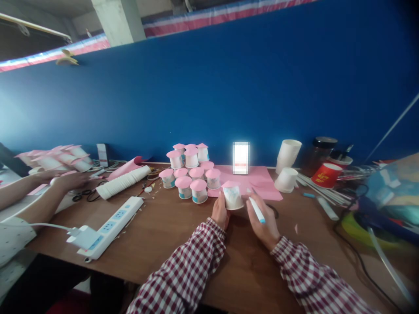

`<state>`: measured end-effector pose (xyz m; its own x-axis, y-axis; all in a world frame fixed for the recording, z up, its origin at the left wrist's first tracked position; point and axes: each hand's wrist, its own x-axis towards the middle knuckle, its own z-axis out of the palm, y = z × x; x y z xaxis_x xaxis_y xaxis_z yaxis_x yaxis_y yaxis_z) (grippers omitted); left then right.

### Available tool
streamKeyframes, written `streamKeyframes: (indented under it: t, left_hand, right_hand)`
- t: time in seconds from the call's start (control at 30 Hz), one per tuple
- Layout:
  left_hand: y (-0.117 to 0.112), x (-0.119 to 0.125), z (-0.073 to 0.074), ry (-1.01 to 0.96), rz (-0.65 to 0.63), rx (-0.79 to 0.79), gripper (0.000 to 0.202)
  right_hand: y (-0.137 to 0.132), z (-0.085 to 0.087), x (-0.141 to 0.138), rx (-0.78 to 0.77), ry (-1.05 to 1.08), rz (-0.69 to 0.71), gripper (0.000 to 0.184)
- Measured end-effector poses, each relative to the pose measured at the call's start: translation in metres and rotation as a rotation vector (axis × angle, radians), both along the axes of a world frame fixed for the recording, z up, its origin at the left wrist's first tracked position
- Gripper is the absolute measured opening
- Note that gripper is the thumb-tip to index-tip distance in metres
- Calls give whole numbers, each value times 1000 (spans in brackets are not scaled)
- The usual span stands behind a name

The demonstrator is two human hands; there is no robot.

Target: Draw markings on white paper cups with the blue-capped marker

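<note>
Gripping the pink-topped paper cup [233, 198] just below the frame's middle, my left hand [221, 212] closes its fingers around the cup's left side, the rim facing down. My right hand [264, 220], just right of it, pinches a blue-ended white marker [256, 209]; I cannot tell whether its far end touches the cup. Behind lies a pink sheet [263, 178]; left of centre stand more pink-topped cups [199, 192], and a power strip [128, 205] crosses the lower left.
</note>
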<state>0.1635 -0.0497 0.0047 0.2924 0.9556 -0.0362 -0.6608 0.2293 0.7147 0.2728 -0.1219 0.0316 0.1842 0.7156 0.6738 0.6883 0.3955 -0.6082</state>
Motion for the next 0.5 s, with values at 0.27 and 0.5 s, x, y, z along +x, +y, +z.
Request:
streamKeyframes:
  t: [0.27, 0.5]
  left_hand:
    - [-4, 0, 2, -2, -40, 10, 40]
    - [-5, 0, 4, -11, -36, 23, 37]
  right_hand:
    - [2, -1, 2, -12, -8, -37, 22]
    - [3, -2, 2, 1, -15, -46, 24]
